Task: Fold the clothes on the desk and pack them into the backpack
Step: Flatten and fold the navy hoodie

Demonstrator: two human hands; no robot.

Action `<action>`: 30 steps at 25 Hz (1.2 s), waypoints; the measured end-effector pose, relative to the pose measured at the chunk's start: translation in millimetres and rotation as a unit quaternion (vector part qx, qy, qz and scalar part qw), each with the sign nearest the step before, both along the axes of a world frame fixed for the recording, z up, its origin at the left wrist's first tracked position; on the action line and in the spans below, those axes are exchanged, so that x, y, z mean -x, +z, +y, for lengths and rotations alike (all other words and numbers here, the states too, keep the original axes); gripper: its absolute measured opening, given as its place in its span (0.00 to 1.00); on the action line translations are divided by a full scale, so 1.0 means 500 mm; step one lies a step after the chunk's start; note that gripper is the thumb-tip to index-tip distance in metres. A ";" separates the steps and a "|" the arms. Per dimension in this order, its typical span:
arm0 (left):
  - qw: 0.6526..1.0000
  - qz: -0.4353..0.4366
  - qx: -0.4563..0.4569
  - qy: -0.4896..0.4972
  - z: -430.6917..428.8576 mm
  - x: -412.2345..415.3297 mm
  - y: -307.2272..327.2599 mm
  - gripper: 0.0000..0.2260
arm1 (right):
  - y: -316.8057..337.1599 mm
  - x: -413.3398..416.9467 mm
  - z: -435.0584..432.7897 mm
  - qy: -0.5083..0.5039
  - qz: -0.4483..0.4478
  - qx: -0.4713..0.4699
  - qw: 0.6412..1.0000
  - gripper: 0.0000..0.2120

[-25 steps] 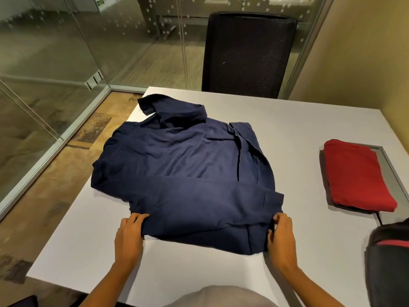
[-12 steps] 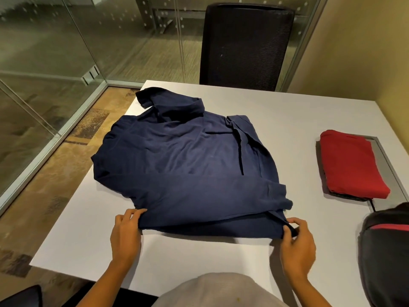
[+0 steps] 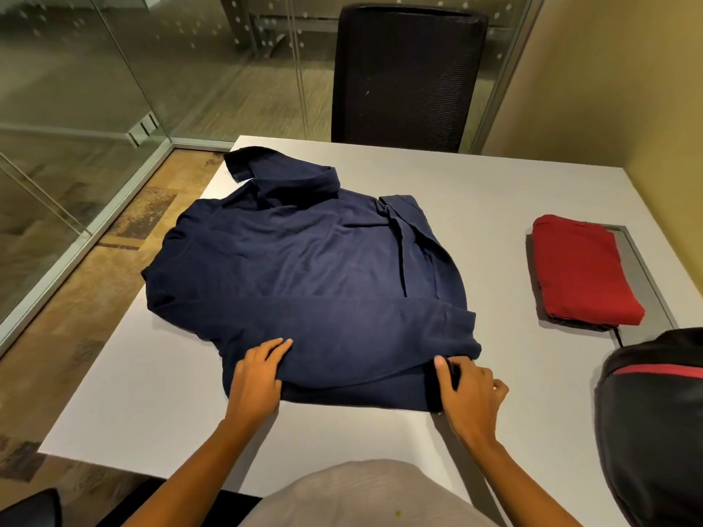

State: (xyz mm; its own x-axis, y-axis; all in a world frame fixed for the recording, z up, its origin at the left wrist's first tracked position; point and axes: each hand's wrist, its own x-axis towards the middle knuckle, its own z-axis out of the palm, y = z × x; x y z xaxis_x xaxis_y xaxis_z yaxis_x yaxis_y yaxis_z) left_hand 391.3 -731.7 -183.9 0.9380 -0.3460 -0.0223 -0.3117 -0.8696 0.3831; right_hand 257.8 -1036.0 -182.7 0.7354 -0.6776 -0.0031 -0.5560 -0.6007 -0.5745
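**Both hands at the near edge of a navy shirt, mid-fold**

Head view, looking down over your forearms. A navy polo shirt [image 3: 304,283] lies spread on a pale desk [image 3: 494,192], stretching away from both hands, collar at the far end. A band of cloth is already folded across its near part.

Your left hand [image 3: 256,378] lies on the shirt's near-left corner, fingers across the top of the fold. The thumb is hidden, so it cannot be told whether this hand grasps the cloth or only presses it. Your right hand [image 3: 468,393] is at the near-right corner, thumb on top and fingers curled, pinching a dark tuck of the hem.

Beyond and outward of your right hand lies a folded red garment [image 3: 582,271], well apart from the shirt. Just outward of your right wrist sits a black backpack [image 3: 654,420] with a red stripe, cut off by the frame. A black chair [image 3: 407,74] stands past the desk's far edge.

To fold well from here, take matching grips at both corners and lift them together — level, so the edge stays straight. Lay the fold away from you, then smooth outward from between your hands. The bunched far-right sleeve looks likely to make a lump, so flatten it first.
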 end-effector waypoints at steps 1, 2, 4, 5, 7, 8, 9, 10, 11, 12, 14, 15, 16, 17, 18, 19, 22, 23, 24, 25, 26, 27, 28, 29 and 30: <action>1.000 0.011 0.011 -0.016 -0.001 0.000 -0.003 0.27 | -0.003 -0.007 -0.002 0.011 0.023 0.033 0.999 0.10; 0.999 0.025 0.026 -0.006 0.002 -0.001 -0.003 0.26 | -0.001 -0.005 -0.008 0.015 0.036 0.073 0.997 0.08; 0.997 0.045 0.042 0.037 0.016 0.000 0.002 0.26 | 0.003 0.011 -0.036 -0.026 0.042 0.126 0.991 0.08; 0.997 0.046 0.040 0.041 0.025 0.002 0.005 0.28 | 0.006 0.022 -0.052 -0.065 0.049 0.126 0.989 0.08; 0.999 0.029 0.030 0.011 0.035 0.011 0.015 0.32 | 0.003 0.040 -0.070 -0.115 0.093 0.120 0.982 0.04; 0.999 0.013 0.026 -0.014 0.037 0.015 0.015 0.33 | 0.000 0.042 -0.070 -0.111 0.117 0.134 0.978 0.04; 0.999 0.002 0.017 -0.035 0.039 0.017 0.013 0.32 | -0.005 0.039 -0.069 -0.087 0.123 0.153 0.977 0.07; 0.999 -0.005 0.003 -0.048 0.041 0.019 0.006 0.31 | -0.009 0.029 -0.069 -0.048 0.111 0.174 0.977 0.13; 0.998 -0.009 -0.011 -0.053 0.041 0.022 0.003 0.30 | -0.007 0.017 -0.070 -0.014 0.095 0.198 0.975 0.19; 0.999 -0.003 -0.016 -0.052 0.039 0.025 0.000 0.29 | 0.003 0.004 -0.071 0.008 0.082 0.216 0.973 0.23; 0.999 0.019 -0.001 -0.026 0.030 0.028 0.001 0.26 | 0.023 -0.022 -0.080 0.017 0.085 0.195 0.977 0.26; 0.999 0.038 0.011 -0.015 0.027 0.028 0.000 0.25 | 0.027 -0.031 -0.086 0.012 0.092 0.173 0.981 0.24; 0.998 0.050 0.022 -0.009 0.026 0.028 -0.001 0.24 | 0.026 -0.036 -0.092 0.008 0.095 0.155 0.983 0.22; 0.998 0.057 0.028 -0.008 0.026 0.026 -0.001 0.23 | 0.021 -0.039 -0.096 0.008 0.086 0.138 0.987 0.19; 0.997 0.063 0.032 -0.012 0.027 0.024 -0.004 0.23 | 0.014 -0.039 -0.097 -0.001 0.060 0.123 0.991 0.16; 0.997 0.072 0.039 -0.014 0.031 0.022 -0.007 0.24 | 0.009 -0.038 -0.099 -0.035 0.024 0.104 0.994 0.13; 0.993 0.098 0.058 -0.009 0.046 0.024 -0.015 0.27 | 0.000 -0.034 -0.097 -0.219 -0.011 -0.030 0.975 0.07; 0.993 0.099 0.062 -0.008 0.050 0.024 -0.016 0.27 | -0.002 -0.032 -0.092 -0.243 0.008 -0.052 0.969 0.07; 0.993 0.099 0.063 -0.008 0.050 0.024 -0.016 0.26 | -0.005 -0.032 -0.088 -0.240 0.017 -0.055 0.969 0.08; 0.993 0.100 0.061 -0.010 0.049 0.023 -0.016 0.26 | -0.006 -0.034 -0.084 -0.219 0.009 -0.049 0.974 0.09; 0.993 0.103 0.056 -0.011 0.048 0.024 -0.017 0.25 | -0.003 -0.035 -0.080 -0.186 -0.008 -0.038 0.982 0.11; 0.993 0.106 0.051 -0.010 0.046 0.024 -0.020 0.25 | -0.003 -0.036 -0.078 -0.145 -0.020 -0.018 0.989 0.14; 0.993 0.106 0.047 -0.008 0.044 0.027 -0.020 0.25 | -0.003 -0.035 -0.078 -0.112 -0.025 0.004 0.993 0.17; 0.994 0.103 0.044 -0.005 0.042 0.028 -0.020 0.24 | -0.003 -0.034 -0.080 -0.097 -0.027 0.015 0.995 0.20; 0.994 0.102 0.040 -0.004 0.040 0.029 -0.021 0.24 | 0.001 -0.034 -0.081 -0.103 -0.031 0.010 0.994 0.21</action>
State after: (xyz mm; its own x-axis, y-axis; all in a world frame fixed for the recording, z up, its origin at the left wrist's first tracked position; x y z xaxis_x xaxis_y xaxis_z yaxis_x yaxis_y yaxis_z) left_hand 376.7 -711.6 -194.2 0.9141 -0.3613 -0.1840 -0.2270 -0.8319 0.5063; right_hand 274.8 -1076.6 -182.4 0.5794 -0.8134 0.0517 -0.6327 -0.4888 -0.6007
